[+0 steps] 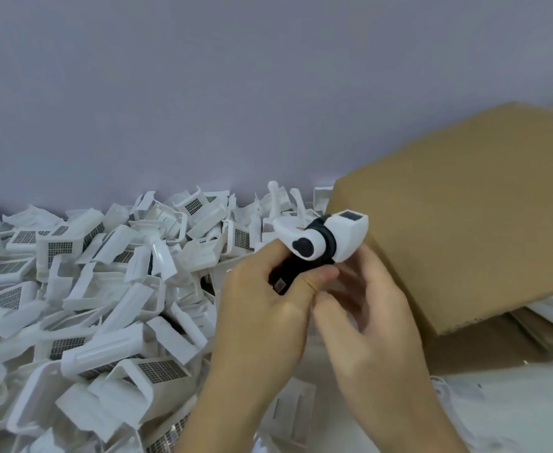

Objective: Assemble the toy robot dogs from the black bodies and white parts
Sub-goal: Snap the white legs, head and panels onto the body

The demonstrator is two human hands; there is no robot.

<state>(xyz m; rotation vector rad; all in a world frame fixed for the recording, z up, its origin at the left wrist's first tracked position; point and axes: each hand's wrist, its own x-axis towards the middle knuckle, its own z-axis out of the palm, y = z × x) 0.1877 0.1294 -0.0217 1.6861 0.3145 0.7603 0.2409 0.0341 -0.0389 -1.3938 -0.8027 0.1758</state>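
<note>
The partly assembled toy robot dog [314, 253] was held in the air in front of the person, above the near edge of the heap and just left of the cardboard box [471, 207]; its black body [289, 274] ran down into the left palm, and its white head piece [347, 235] stood uppermost on a black collar, with a curved white part beside it. The left hand [262, 322] was curled round the black body, thumb pressed along its side, a firm wrap; the right hand [366, 318] lay beneath and to the right, its fingers bent towards the underside of the head piece; whether they pinched it or only steadied it could not be told, since the contact was hidden and blurred. To the left, a deep heap of loose white parts [82, 289] with grey grille faces covered the surface up to the wall; more white pieces showed under the box at the far right.

Judgement on risk: the head joint looked the likely weak point; pressure applied off-axis by the right hand could leave the piece skewed or unseated; a slackened left grip would drop the dog into the heap, where it could be hard to find among the similar parts.
</note>
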